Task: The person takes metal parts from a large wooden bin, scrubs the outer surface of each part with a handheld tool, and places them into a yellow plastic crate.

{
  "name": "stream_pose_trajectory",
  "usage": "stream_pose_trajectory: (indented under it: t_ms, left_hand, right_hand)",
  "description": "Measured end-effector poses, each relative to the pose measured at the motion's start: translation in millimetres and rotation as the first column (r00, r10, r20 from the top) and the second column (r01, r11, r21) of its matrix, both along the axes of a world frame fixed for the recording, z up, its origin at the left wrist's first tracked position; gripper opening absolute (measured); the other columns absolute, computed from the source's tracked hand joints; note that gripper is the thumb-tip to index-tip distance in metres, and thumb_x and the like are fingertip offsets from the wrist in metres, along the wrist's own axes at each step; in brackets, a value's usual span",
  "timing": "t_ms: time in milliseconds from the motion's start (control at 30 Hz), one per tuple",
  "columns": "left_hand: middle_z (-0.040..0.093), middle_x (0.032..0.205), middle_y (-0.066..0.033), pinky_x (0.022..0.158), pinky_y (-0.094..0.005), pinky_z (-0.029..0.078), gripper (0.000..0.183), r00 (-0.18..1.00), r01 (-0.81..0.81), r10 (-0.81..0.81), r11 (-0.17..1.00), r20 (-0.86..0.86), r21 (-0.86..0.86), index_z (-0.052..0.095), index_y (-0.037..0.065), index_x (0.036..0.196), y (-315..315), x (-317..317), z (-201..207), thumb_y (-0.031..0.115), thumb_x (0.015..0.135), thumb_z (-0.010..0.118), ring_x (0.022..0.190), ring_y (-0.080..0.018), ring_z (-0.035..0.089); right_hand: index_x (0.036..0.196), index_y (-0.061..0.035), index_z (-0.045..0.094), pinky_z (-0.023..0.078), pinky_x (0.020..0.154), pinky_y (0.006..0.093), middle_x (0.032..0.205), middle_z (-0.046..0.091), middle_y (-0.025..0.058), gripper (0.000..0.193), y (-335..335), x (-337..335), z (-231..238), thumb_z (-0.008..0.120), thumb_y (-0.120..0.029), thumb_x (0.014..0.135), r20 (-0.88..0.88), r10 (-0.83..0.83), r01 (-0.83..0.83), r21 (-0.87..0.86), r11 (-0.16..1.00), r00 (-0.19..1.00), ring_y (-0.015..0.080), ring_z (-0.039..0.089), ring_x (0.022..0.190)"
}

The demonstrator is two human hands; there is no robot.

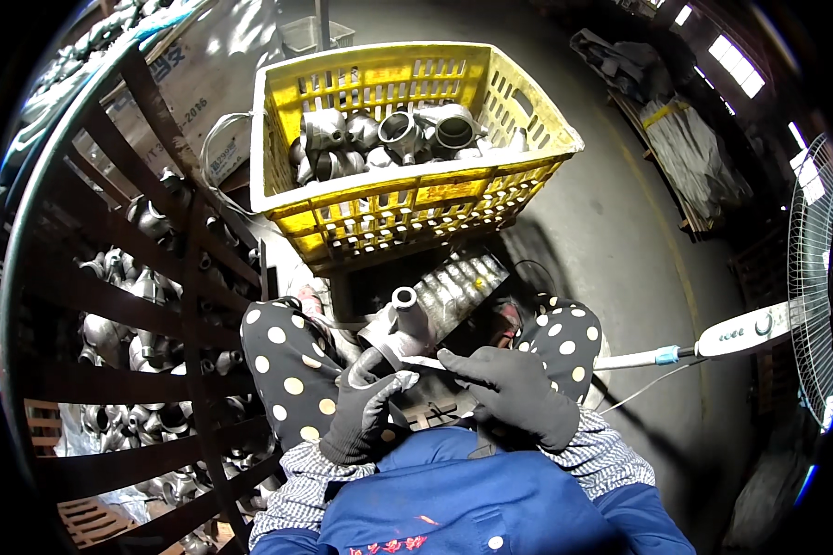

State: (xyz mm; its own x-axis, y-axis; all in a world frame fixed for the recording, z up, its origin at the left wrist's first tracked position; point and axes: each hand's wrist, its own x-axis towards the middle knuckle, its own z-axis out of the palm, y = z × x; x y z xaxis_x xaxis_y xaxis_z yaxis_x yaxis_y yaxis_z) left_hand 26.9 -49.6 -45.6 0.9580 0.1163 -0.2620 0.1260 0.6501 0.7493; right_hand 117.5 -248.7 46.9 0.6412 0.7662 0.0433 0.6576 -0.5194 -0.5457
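My left hand (363, 407), in a dark grey glove, is closed around the lower end of a grey metal casting (411, 329). The casting has a round body and a short pipe neck with an open end pointing up. My right hand (518, 388), gloved the same way, is closed, its fingers pointing left toward the casting. A thin pale rod (423, 362) runs from its fingertips to the casting's lower side; what kind of tool it is cannot be made out. Both hands are between my knees, above my lap.
Ahead stands a yellow plastic crate (416, 190) with several metal castings inside. Below it lies a silvery ribbed block (463, 289). At left, a rusty slatted metal bin (194, 305) holds many more castings. A white-handled fan (750, 331) stands at right, and wrapped bundles (690, 157) lie beyond.
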Motion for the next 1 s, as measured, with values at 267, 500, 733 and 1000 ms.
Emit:
stream_pose_trajectory:
  t_ms: [267, 500, 733, 1000]
  left_hand:
    - [0.065, 0.099, -0.0119, 0.079, -0.0248, 0.055, 0.035, 0.999, -0.017, 0.016, 1.000, 0.038, 0.017, 0.052, -0.009, 0.118, -3.7, 1.3, 3.2, -0.002, 0.086, 0.063, 0.087, -0.0165, 0.067]
    - [0.065, 0.096, -0.0077, 0.082, -0.0259, 0.053, 0.026, 0.999, -0.048, 0.046, 0.994, 0.020, 0.094, 0.055, -0.006, 0.111, 0.6, 1.6, -6.9, 0.007, 0.089, 0.062, 0.088, -0.0140, 0.064]
    - [0.065, 0.094, -0.0015, 0.079, -0.0213, 0.047, 0.018, 0.997, -0.033, 0.043, 0.988, -0.064, 0.149, 0.062, -0.002, 0.108, 4.0, 5.2, -10.2, 0.008, 0.093, 0.057, 0.087, -0.0070, 0.059]
    - [0.064, 0.101, -0.0068, 0.083, -0.0251, 0.052, 0.029, 1.000, -0.008, 0.011, 0.982, -0.015, 0.188, 0.054, -0.006, 0.116, -10.6, 3.7, -6.3, -0.003, 0.088, 0.061, 0.089, -0.0113, 0.062]
  right_hand:
    - [0.121, -0.0171, 0.063, 0.047, 0.058, 0.0320, 0.071, 0.058, 0.0089, 0.044, 2.7, 1.0, -4.2, 0.063, -0.003, 0.079, -0.037, -0.009, 0.009, -0.008, 1.000, 0.999, 0.0230, 0.058, 0.062]
    - [0.124, -0.0103, 0.060, 0.050, 0.082, 0.0304, 0.107, 0.066, 0.0109, 0.038, -7.3, 4.8, -6.4, 0.064, -0.018, 0.087, -0.486, -0.022, 0.131, 0.191, 0.973, 0.874, 0.0212, 0.065, 0.096]
    - [0.122, -0.0001, 0.059, 0.047, 0.089, 0.0265, 0.114, 0.065, 0.0121, 0.037, -3.5, 0.2, -8.6, 0.064, -0.011, 0.087, -0.587, -0.102, 0.306, 0.260, 0.916, 0.803, 0.0145, 0.061, 0.103]
    - [0.127, -0.0001, 0.055, 0.047, 0.070, 0.0203, 0.096, 0.069, 0.0044, 0.036, 9.5, -6.6, -0.4, 0.056, -0.006, 0.092, -0.767, -0.022, 0.405, 0.314, 0.859, 0.642, 0.0053, 0.059, 0.082]
